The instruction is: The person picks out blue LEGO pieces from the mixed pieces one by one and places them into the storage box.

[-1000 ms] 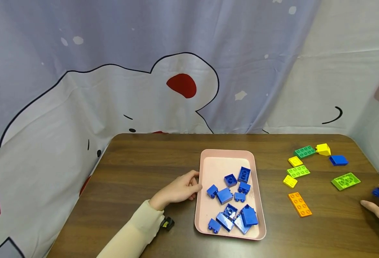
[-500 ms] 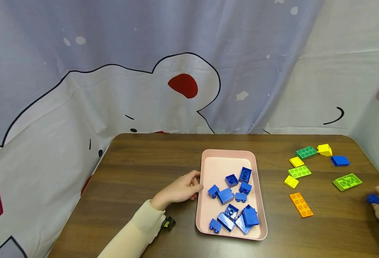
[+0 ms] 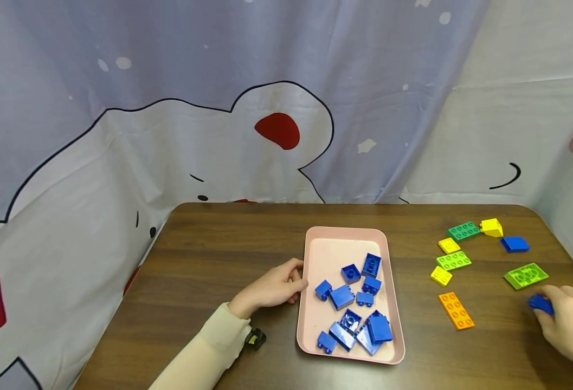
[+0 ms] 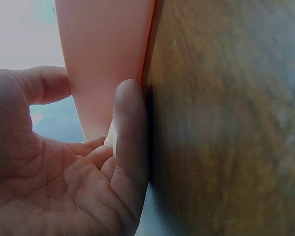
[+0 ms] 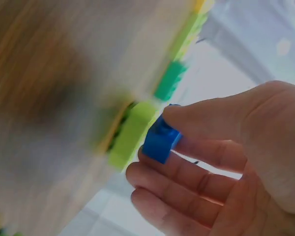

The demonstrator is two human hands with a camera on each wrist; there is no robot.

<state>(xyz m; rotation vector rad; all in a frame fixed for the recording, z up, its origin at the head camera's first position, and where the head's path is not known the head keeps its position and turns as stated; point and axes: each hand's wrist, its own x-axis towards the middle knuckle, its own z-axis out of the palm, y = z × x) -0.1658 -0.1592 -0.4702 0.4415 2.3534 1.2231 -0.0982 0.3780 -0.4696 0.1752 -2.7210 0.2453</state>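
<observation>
In the head view, my left hand (image 3: 269, 287) is at the left side of a pink tray (image 3: 337, 246). The left wrist view shows its thumb at the rim and its other fingers against the outer wall of the pink tray (image 4: 103, 44). Several blue bricks (image 3: 342, 297) lie loose in the lower and middle part of the tray. At the far right, my right hand (image 3: 571, 319) pinches a small blue brick (image 3: 541, 304) between thumb and fingers. In the right wrist view that blue brick (image 5: 161, 140) is seen close, its far side hidden by fingers.
Right of the tray on the table (image 3: 218, 244) lie an orange brick (image 3: 456, 311), yellow bricks (image 3: 441, 275), lime bricks (image 3: 526, 275), a dark green brick (image 3: 464, 231) and a blue brick (image 3: 515, 244). A patterned curtain (image 3: 169, 146) hangs behind the table.
My right hand has closed on the blue brick at the right edge and moved left with it. The left hand and the tray stay where they were.
</observation>
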